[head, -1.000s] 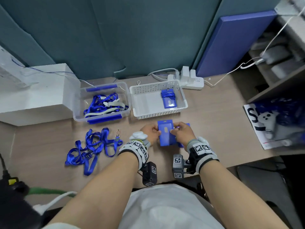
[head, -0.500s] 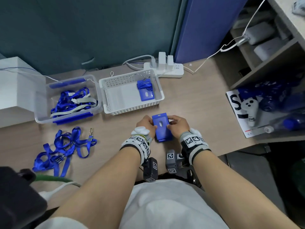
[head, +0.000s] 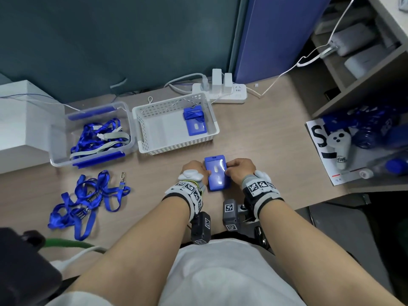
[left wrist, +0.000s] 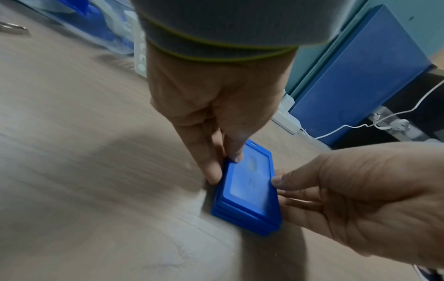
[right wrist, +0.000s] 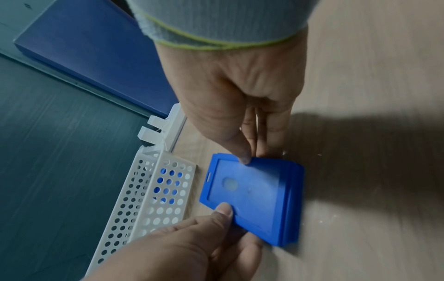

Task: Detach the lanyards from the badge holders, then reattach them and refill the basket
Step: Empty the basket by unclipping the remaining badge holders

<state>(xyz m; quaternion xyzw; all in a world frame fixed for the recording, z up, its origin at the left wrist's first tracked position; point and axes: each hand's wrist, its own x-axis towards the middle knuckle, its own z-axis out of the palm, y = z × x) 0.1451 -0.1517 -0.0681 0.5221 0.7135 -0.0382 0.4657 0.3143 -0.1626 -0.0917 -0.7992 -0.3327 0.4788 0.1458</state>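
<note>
1. Nearest me, both hands are working at the front edge of the bench. The left hand is pinching one long side of the stack of badge holders, thumb on the top frame and fingers down the edge. The right hand is pinching the opposite long side the same way. Neither grip is released — both are grasping the stack.

2. The stack is lying flat on the bench, just in front of the basket, slotted ends pointing away from the person. It is looking like several hard plastic frames, light and stiff. I would guess the smooth faces are slippery against each other, so squeezing the long edges is probably squaring them up better than pressing on top.

3. To the left, the loose lanyards are sprawling in a limp tangle — soft ribbon, best taken by a metal clip.

4. Further back, the basket is holding one badge holder with its lanyard attached; a clear tub beside it is holding more straps.

5. By my reckoning, reattaching is barely under way.
</note>
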